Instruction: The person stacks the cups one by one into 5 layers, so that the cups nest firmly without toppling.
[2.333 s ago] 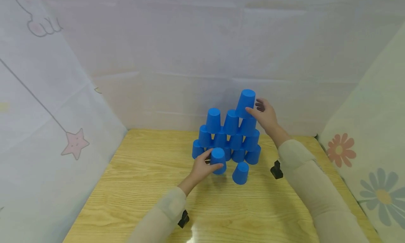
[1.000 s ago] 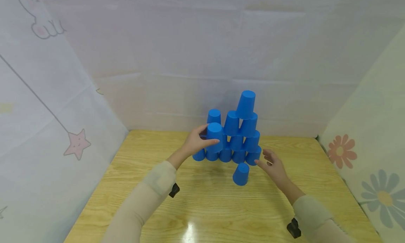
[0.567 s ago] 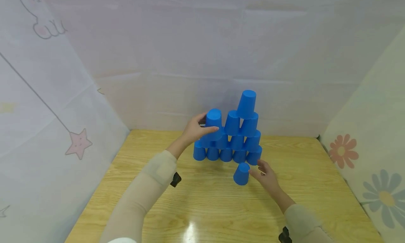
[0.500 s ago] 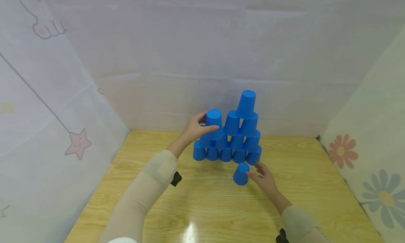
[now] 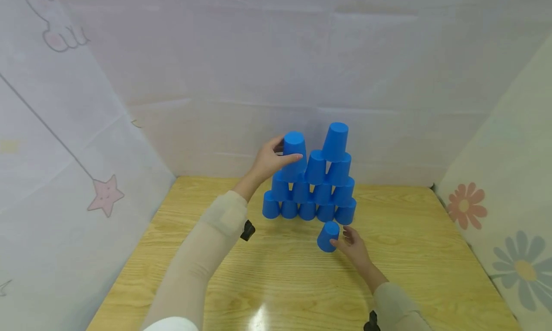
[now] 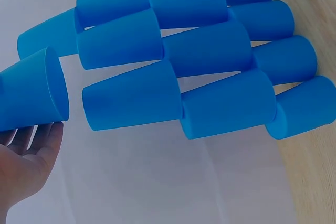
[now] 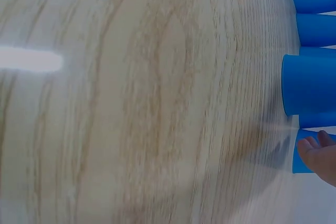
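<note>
In the head view my left hand (image 5: 268,162) grips an upside-down blue cup (image 5: 294,143), thumb along its near side. The left wrist view shows this held cup (image 6: 29,90) a small gap away from the end cup (image 6: 131,95) of the stack's third row. Upside-down blue cups form a stepped pyramid (image 5: 322,193), with one cup (image 5: 335,142) on top at its right side. A loose blue cup (image 5: 327,236) stands upside down before the pyramid. Close beside it is my right hand (image 5: 355,249), its fingers spread and not around the cup.
The wooden table (image 5: 181,254) carries the pyramid near its back edge. Pale printed cloth (image 5: 241,72) hangs behind and on both sides. A black wrist device (image 5: 247,230) shows below the left sleeve and another (image 5: 372,321) at the right sleeve.
My left hand has lifted its cup from low in front of the pyramid to above the third row. My right hand has left the top cup and come down to the loose cup.
</note>
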A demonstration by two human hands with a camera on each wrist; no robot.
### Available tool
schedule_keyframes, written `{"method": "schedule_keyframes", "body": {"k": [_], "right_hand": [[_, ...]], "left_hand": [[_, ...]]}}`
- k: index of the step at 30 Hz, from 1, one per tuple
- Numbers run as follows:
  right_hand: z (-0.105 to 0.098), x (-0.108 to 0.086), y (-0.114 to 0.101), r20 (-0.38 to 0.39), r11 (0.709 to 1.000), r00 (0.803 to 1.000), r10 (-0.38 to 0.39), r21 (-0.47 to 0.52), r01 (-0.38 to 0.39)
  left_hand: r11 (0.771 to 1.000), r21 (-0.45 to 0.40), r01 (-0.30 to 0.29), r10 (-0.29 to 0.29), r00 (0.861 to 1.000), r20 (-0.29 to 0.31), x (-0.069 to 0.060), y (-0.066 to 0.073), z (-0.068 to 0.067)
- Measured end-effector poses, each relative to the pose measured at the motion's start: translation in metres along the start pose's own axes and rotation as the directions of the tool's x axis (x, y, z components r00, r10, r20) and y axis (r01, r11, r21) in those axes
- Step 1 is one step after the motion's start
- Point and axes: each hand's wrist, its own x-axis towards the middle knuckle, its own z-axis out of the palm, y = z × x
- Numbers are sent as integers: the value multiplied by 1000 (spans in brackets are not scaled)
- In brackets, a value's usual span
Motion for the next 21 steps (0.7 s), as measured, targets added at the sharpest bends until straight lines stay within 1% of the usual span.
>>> {"method": "schedule_keyframes", "body": {"k": [5, 8, 13, 15, 16, 19, 21], "right_hand": [[6, 2, 0, -12, 1000, 1000, 1, -13, -1], [9, 4, 0, -18, 1000, 1000, 0, -19, 0], [11, 7, 2, -21, 1000, 1000, -6, -22, 5], [12, 7, 0, -25, 1000, 1000, -6, -24, 6], [13, 7, -1, -27, 1000, 1000, -5, -27, 4], [14, 7, -3, -41, 1000, 999, -1, -29, 0], [16, 8, -3, -47, 1000, 999, 0, -23, -1]], "left_hand": [[1000, 5, 7, -7, 1000, -29, 10, 6, 1], [1000, 9, 7, -7, 999, -35, 16, 9, 2], [1000, 11, 21, -20, 998, -62, 24, 12, 5], [999, 16, 37, -36, 997, -74, 27, 13, 6], [999, 7, 40, -39, 996, -79, 43, -12, 12], [997, 12, 70, -69, 993, -91, 49, -12, 16], [997, 5, 77, -76, 992, -97, 52, -12, 20]]}}
